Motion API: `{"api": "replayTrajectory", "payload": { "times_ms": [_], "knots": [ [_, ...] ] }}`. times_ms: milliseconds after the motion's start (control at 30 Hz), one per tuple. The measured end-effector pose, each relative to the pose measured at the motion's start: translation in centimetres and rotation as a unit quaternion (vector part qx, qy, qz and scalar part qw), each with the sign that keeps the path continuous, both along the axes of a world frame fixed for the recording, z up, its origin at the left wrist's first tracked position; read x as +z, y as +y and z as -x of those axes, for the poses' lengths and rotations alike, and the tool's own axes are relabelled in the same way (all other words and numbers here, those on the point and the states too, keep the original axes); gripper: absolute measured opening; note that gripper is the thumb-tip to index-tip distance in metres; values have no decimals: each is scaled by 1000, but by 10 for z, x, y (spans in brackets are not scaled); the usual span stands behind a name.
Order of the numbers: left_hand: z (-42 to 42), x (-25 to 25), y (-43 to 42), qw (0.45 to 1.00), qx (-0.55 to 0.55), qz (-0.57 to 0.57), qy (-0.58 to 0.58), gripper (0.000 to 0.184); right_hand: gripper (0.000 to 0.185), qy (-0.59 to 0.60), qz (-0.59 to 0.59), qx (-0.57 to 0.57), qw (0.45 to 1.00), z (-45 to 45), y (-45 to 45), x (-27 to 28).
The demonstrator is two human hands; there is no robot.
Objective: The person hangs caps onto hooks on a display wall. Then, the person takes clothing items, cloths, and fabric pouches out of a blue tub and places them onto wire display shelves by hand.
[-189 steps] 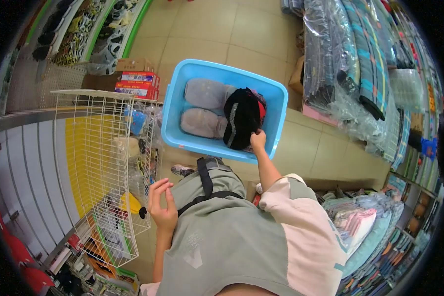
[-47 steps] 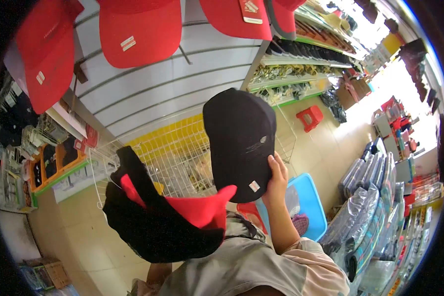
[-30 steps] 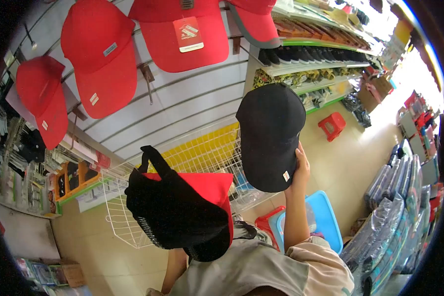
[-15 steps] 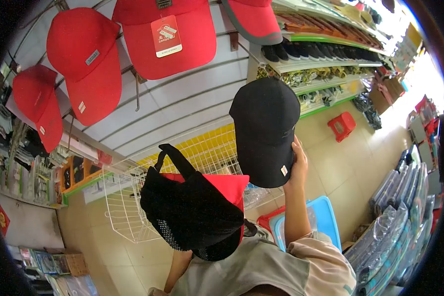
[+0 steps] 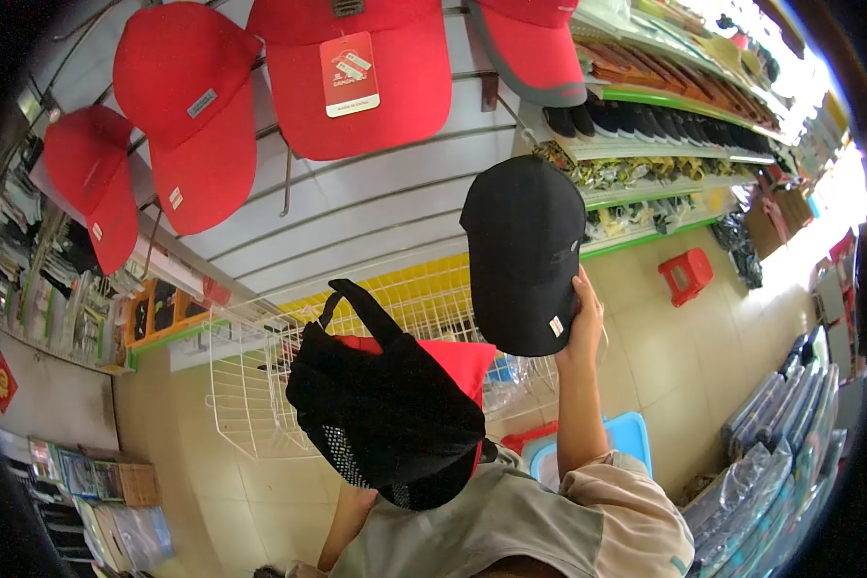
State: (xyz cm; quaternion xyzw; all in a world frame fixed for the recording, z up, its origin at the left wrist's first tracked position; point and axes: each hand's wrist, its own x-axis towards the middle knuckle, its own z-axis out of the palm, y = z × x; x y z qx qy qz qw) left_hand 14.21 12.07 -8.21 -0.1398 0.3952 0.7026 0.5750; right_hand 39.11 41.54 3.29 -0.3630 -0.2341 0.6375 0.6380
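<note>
In my right hand [image 5: 585, 316] is a black baseball cap [image 5: 525, 255], held closed at the right edge of its brim. The brim points down and carries a small white sticker. The cap's crown is up in front of the slatted display wall, close to a metal hook [image 5: 528, 135]. Lower left, my left hand [image 5: 356, 499] is under a bunch of caps, its fingers hidden. Outermost there is a black cap [image 5: 380, 414] with a strap and mesh dots, and a red cap [image 5: 467, 366] shows behind it.
Several red caps [image 5: 361, 96] hang on the slatted wall [image 5: 356, 207]. A white wire basket [image 5: 260, 385] stands below. Shelves of shoes [image 5: 665, 125] run to the right. A red stool [image 5: 686, 276], a blue-rimmed container [image 5: 631, 438] and plastic-wrapped goods [image 5: 756, 491] are at the right.
The view has turned slightly, so the wall caps and shelves appear further right. Both hands keep hold of their caps, and the black cap in my right hand is a bit more upright.
</note>
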Motion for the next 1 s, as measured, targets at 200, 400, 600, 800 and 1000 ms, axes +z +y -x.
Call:
{"api": "replayTrajectory", "payload": {
  "times_ms": [200, 400, 600, 800, 1000],
  "knots": [
    [-9, -1, -2, 1000, 29, -1, -4, 55, 46, 14, -24, 29, 999, 9, 36, -3],
    [-17, -2, -1, 999, 52, -3, -9, 54, 45, -2, -67, 24, 997, 22, 79, -6],
    [-25, 0, -3, 997, 72, -9, -9, 52, 40, 5, -16, 30, 999, 28, 116, -39],
    [-33, 7, -6, 995, 102, -13, -14, 51, 38, -48, -21, 76, 996, 23, 133, -77],
    [-28, 19, -8, 991, 129, -32, -7, 50, 35, -175, -83, 25, 981, 8, 94, -86]
  ]
}}
